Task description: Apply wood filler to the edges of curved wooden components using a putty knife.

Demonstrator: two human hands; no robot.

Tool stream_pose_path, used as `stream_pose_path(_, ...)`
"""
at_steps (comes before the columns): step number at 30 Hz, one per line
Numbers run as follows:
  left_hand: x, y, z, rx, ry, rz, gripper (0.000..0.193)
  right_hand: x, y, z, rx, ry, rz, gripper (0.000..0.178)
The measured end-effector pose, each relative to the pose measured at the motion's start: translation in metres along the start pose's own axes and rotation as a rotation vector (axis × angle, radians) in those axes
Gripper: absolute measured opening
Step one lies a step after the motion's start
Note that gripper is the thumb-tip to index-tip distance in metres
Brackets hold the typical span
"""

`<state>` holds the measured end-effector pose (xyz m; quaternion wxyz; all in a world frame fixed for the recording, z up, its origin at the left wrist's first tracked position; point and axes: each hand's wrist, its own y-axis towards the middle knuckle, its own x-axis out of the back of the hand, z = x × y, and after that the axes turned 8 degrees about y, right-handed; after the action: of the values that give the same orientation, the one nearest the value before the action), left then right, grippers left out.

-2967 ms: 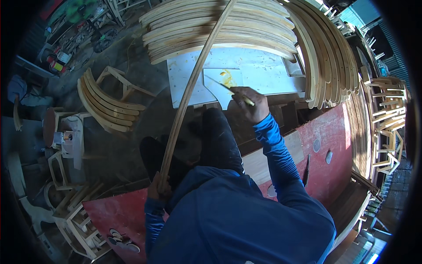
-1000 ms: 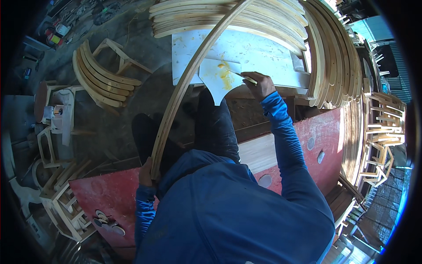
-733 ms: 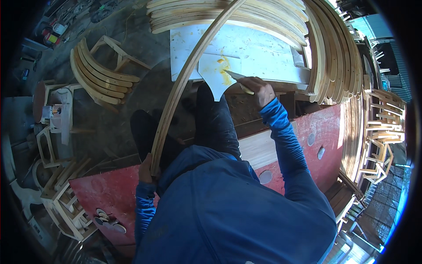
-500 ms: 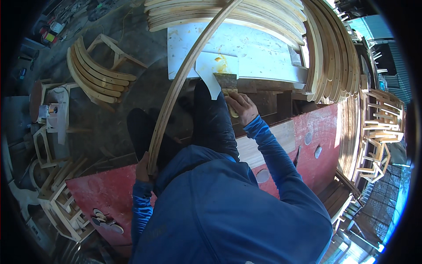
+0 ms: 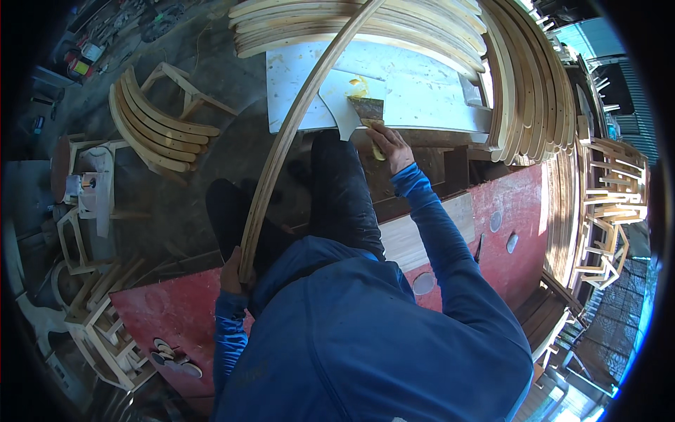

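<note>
My left hand [image 5: 232, 273] is closed round the near end of a long curved wooden strip [image 5: 285, 137], which slants up and away to the far stack. In my right hand [image 5: 392, 145] is a putty knife [image 5: 365, 109] with a broad, stained blade, its handle gripped by closed fingers. The blade lies over a white palette sheet [image 5: 340, 105] with a handle-like tail, close to a smear of yellow-brown putty [image 5: 358, 86]. That sheet rests on a larger white board [image 5: 422, 88] and its tail reaches past the board's near edge.
Curved wooden parts [image 5: 358, 32] are stacked behind the board, with more curved pieces [image 5: 527, 84] at its right. A red panel [image 5: 517, 204] carries round sanding discs [image 5: 423, 283]. Curved slats [image 5: 155, 126] stand at left. Wooden frames [image 5: 608, 204] are piled far right.
My right hand has moved the putty knife slightly away from me, toward the putty. The palette sheet has shifted farther onto the board. My left hand keeps its hold on the strip.
</note>
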<state>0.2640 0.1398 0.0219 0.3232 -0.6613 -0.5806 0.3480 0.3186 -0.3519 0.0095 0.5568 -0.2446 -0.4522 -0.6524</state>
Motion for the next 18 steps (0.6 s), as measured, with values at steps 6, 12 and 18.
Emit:
stream_pose_path(6,0.005,-0.002,-0.003,-0.001,-0.011,0.063,0.046,-0.001,0.014,-0.021,0.0,-0.015,-0.002,0.054)
stream_pose_path(12,0.003,0.0,-0.002,0.012,-0.016,0.013,0.05,0.005,0.024,-0.036,-0.041,0.041,-0.066,0.048)
stream_pose_path(18,0.005,-0.003,-0.005,-0.013,-0.012,0.034,0.051,0.035,0.043,-0.024,-0.049,0.098,-0.278,0.03)
